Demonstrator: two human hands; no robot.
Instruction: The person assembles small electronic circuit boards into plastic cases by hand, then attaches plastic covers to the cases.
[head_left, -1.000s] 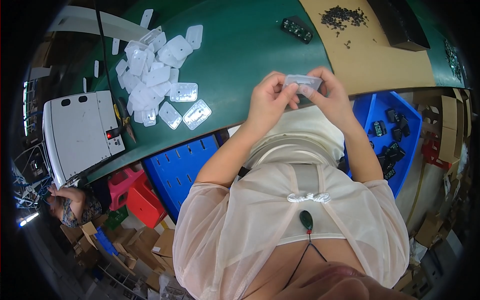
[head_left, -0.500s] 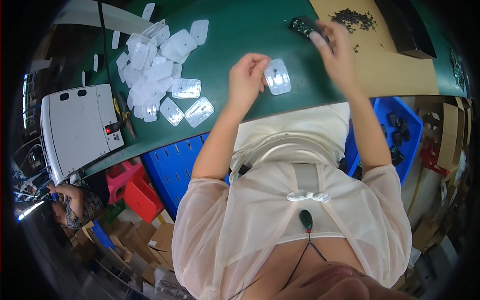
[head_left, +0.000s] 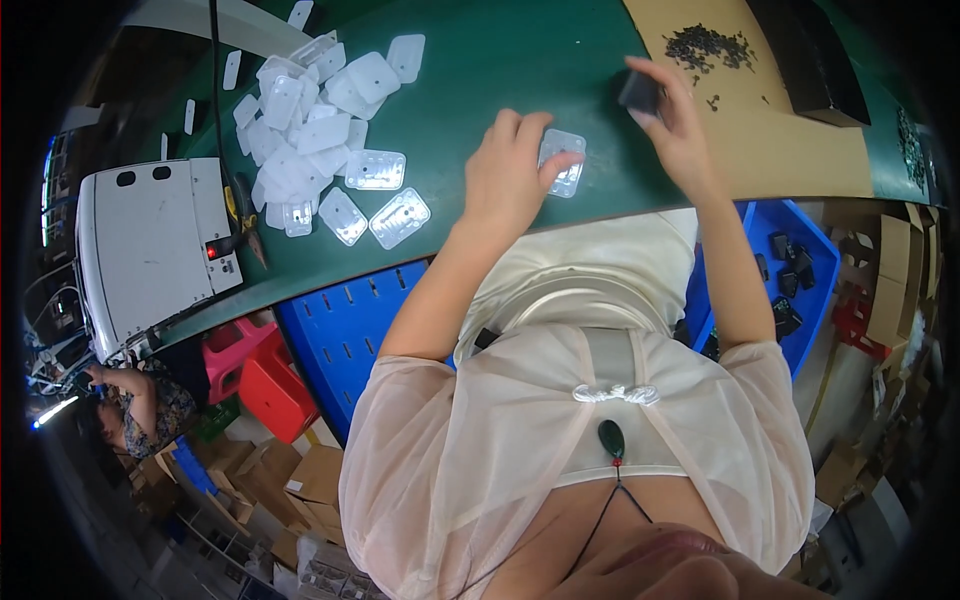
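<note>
My right hand (head_left: 687, 138) grips a small black box (head_left: 640, 92) between thumb and fingers, above the green table. A smooth dark side of the box shows, slightly blurred. My left hand (head_left: 505, 172) is open, its thumb stretched over a clear plastic cover (head_left: 566, 178) near the table's front edge. Whether the thumb touches the cover I cannot tell. Left of this hand lies a heap of whitish plastic covers (head_left: 325, 133), with several single ones beside it.
Small dark parts (head_left: 710, 48) are scattered on a brown board (head_left: 780, 155) at right, beside a long black box (head_left: 815, 60). A white machine (head_left: 150, 250) and pliers (head_left: 248, 225) are at left. A blue bin (head_left: 815, 240) holds black boxes. Someone sits at far left.
My left hand has let go of the cover's edge and spread its thumb over it. My right hand has turned the black box, so its circuit-board side no longer shows.
</note>
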